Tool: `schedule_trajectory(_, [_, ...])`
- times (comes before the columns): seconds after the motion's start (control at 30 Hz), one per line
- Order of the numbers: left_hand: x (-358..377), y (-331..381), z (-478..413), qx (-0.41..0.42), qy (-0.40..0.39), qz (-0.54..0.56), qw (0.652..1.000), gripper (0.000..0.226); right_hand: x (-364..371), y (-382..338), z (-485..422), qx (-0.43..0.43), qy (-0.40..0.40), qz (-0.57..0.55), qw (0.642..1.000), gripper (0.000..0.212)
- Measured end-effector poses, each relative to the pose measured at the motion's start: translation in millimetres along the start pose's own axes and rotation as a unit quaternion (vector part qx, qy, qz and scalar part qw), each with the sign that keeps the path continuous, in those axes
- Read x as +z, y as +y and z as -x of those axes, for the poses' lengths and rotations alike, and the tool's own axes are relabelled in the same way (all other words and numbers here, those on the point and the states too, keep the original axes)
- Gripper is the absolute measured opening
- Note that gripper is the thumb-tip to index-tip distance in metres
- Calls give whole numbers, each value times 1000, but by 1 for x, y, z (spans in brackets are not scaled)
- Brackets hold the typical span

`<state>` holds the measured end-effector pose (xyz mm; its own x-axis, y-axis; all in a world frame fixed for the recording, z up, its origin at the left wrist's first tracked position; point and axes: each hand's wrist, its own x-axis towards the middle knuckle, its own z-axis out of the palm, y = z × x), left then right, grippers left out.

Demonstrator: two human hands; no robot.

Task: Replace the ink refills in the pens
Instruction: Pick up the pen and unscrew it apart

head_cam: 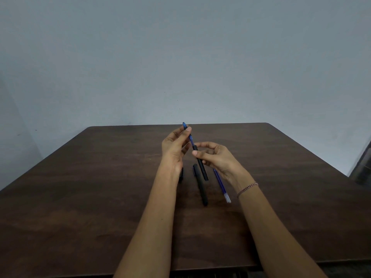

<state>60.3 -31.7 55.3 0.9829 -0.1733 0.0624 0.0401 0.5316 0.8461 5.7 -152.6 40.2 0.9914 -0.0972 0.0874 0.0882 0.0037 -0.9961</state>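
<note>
Dark brown wood fills the tabletop (100,197), which runs back to a plain pale grey wall (180,57).

Above the middle of that tabletop, nearer its far edge than its near one, I hold a blue refill (190,137) and a black barrel (201,167) in one tilted line. The refill's tip points up and away toward the far edge, and its lower part disappears into the barrel's upper end. My left hand (174,145) pinches the refill near its top, fingertips and thumb pressed together on it with the palm turned inward. My right hand (216,157) pinches the barrel just below where the refill enters. Its thumb and forefinger are closed on the barrel and its other fingers are loosely curled behind it. The barrel's lower end hangs free, off the wood.

Just beneath it a second black pen (200,187) lies on the tabletop, pointing roughly from the near edge to the far edge. Beside that pen, on its right, lies a spare blue refill (220,183) with a clear end toward me, partly under my right hand. A small black piece (181,175) shows beside my left wrist, too hidden to tell what it is. A thin bracelet (248,188) circles my right wrist.
</note>
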Motion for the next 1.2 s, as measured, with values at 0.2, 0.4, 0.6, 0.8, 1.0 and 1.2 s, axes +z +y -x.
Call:
schedule_trajectory(0.2, [-2,6,1,-23,30,42,998,11,-1,0,-1,7,-22,16,1000,25])
schedule_trajectory(0.4, [-8,11,1,-36,51,94,994,9,0,2,-1,8,-39,30,999,24])
schedule_trajectory(0.6, [-10,12,1,-39,56,115,991,10,0,2,-2,13,-45,27,999,25])
schedule_trajectory(0.8, [-15,13,1,-21,79,97,992,11,-1,2,-2,14,-41,10,999,26])
schedule_trajectory(1.0, [-31,24,-6,36,116,-160,980,22,-2,1,-2,17,-23,-19,999,24])
schedule_trajectory(1.2, [-53,25,-13,9,133,-410,902,23,-2,2,-3,14,-12,-30,999,25])
